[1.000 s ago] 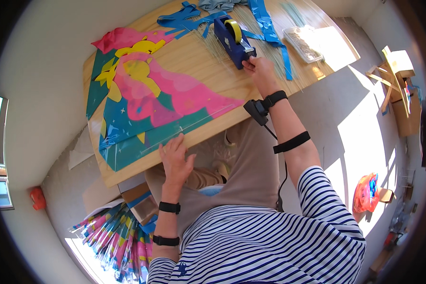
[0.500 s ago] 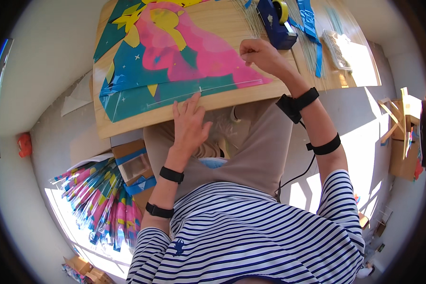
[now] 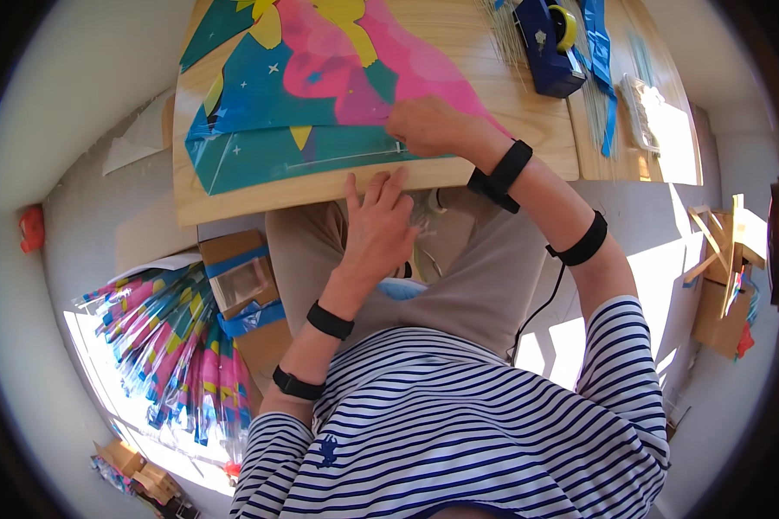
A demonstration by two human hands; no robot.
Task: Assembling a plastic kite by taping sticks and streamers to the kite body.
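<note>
A large printed sheet (image 3: pixel 260 104) in teal, pink and yellow lies on the wooden table (image 3: pixel 485 177) in front of me. A thin pale strip or rod (image 3: pixel 337 158) runs along its near edge. My right hand (image 3: pixel 435 128) is over the sheet's near part, fingers curled and pinched by the right end of that strip; whatever they hold, if anything, is hidden. My left hand (image 3: pixel 379 225) is palm down with fingers stretched and spread, its fingertips at the table's front edge just below the strip.
Far right on the table stand a blue tape dispenser (image 3: pixel 550 65) with a yellow roll, several thin rods (image 3: pixel 506 39), blue strips (image 3: pixel 599 65) and a clear plastic box (image 3: pixel 640 112). Left on the floor, a cardboard box (image 3: pixel 234 251) stands beside a fan of wrapped colourful packages (image 3: pixel 177 346).
My right hand has come left and nearer, from above the sheet's right part to its near edge. My left hand has slid a little right and back. The whole view has shifted slightly.
</note>
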